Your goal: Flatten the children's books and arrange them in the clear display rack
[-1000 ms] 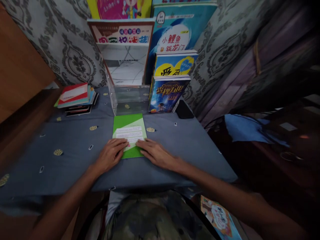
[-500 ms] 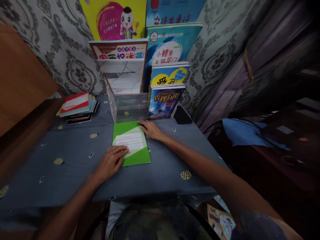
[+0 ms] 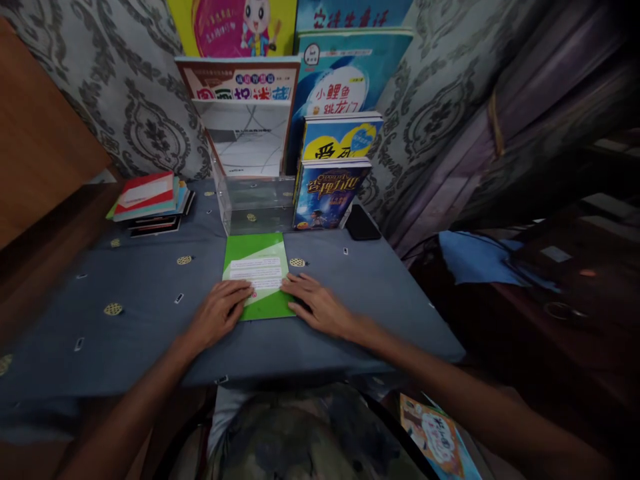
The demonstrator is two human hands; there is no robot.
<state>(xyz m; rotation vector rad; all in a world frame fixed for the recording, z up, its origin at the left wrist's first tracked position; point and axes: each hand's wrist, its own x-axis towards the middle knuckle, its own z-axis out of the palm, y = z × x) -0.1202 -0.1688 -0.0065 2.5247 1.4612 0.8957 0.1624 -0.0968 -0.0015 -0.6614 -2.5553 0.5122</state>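
Note:
A green book (image 3: 265,308) with white text boxes lies flat on the cloth-covered table, just in front of a clear display rack (image 3: 257,221). My left hand (image 3: 223,308) rests on its left side, fingers stretched across the cover. On the opposite edge lies my right hand (image 3: 317,303), fingertips on the book and thumb apart near the lower right corner. Neither hand is wrapped round anything. In the rack's right column stands a dark blue book (image 3: 327,193), with a yellow and blue book (image 3: 343,137) behind it.
A stack of thin books (image 3: 150,200) sits at the table's left. Beside the rack's right side lies a black phone (image 3: 363,223). A wooden panel (image 3: 45,127) rises at far left. Below the table's front edge is another picture book (image 3: 435,433).
My right hand has slid from the book's top right corner down to its lower right edge. My left hand stays on the left side. The view has tilted slightly downward.

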